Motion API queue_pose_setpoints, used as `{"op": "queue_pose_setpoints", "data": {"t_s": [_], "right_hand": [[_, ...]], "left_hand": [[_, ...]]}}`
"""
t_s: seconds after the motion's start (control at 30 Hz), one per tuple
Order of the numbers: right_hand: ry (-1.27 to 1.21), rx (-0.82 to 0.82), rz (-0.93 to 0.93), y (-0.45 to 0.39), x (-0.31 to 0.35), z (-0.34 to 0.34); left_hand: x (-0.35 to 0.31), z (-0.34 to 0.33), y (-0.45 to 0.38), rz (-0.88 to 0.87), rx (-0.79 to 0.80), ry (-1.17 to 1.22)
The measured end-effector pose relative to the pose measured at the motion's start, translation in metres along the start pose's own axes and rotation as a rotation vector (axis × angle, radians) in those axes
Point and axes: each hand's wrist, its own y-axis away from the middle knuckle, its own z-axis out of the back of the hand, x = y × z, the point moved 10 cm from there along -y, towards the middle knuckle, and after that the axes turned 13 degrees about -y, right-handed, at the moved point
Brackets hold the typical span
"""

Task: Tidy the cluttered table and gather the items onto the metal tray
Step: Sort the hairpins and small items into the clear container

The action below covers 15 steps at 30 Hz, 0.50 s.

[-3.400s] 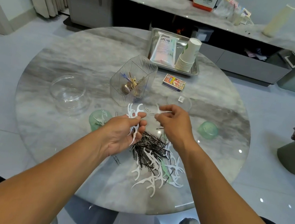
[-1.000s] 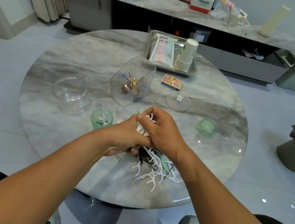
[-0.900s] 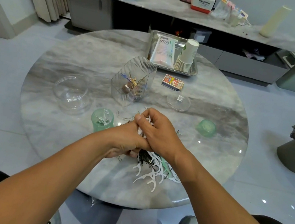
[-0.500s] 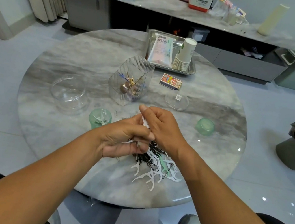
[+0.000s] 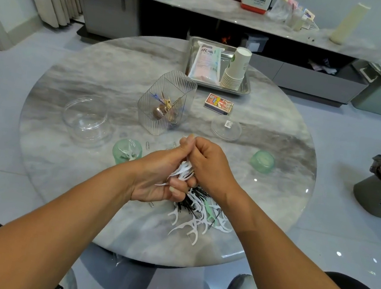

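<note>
My left hand grips a bundle of white floss picks, fingers curled beneath it and thumb raised. My right hand presses against the left, its fingers curled round the top of the same bundle. Both hands are above the round marble tabletop, directly over the loose pile of floss picks and black hairpins; taking that pile as landmark, the remaining items lie as follows. Left of and just beyond the pile: a green cup holding a few picks, with a clear round container further left. Straight beyond the pile: a ribbed clear holder with small items inside. Right of and beyond the pile: a clear lid, a matchbox and a green cap. Farthest beyond the pile, at the far edge of the tabletop: the metal tray, carrying a white packet and a stack of paper cups.
</note>
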Motion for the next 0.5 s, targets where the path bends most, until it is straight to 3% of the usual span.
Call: {"op": "queue_pose_setpoints", "data": {"t_s": [0.27,0.4,0.5], "right_hand": [[-0.206,-0.122,-0.103,-0.002,-0.002,0.006],[-0.187,-0.248,-0.141,0.003,-0.004,0.021],[-0.172,-0.14,-0.261,0.009,-0.008,0.012]], "left_hand": [[-0.017,0.017,-0.006,-0.21,-0.144,0.133],[-0.032,0.029,-0.006,-0.317,-0.231,0.388],[-0.041,0.045,0.0,-0.42,-0.371,0.498]]}}
